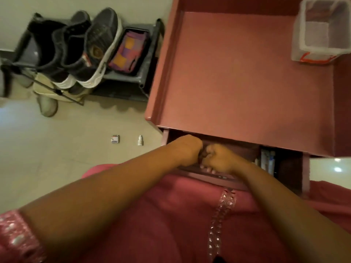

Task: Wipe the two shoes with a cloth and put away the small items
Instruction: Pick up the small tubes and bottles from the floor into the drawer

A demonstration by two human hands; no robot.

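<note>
While both hands, left hand [187,149] and right hand [218,158], curl around something unseen inside the drawer [214,176], the small bottle [140,140] and packet [115,139], probably light and stiff, lie on the floor beside the desk's [247,73] front left corner; pinch their sides.

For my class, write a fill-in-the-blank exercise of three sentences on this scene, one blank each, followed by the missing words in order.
1. Both hands, the left hand and the right hand, reach into the open ____ of the pink cabinet.
2. The small white bottle and the small box lie on the ____.
3. The clear plastic basket stands on top of the ____.

Missing words: drawer; floor; cabinet
</note>
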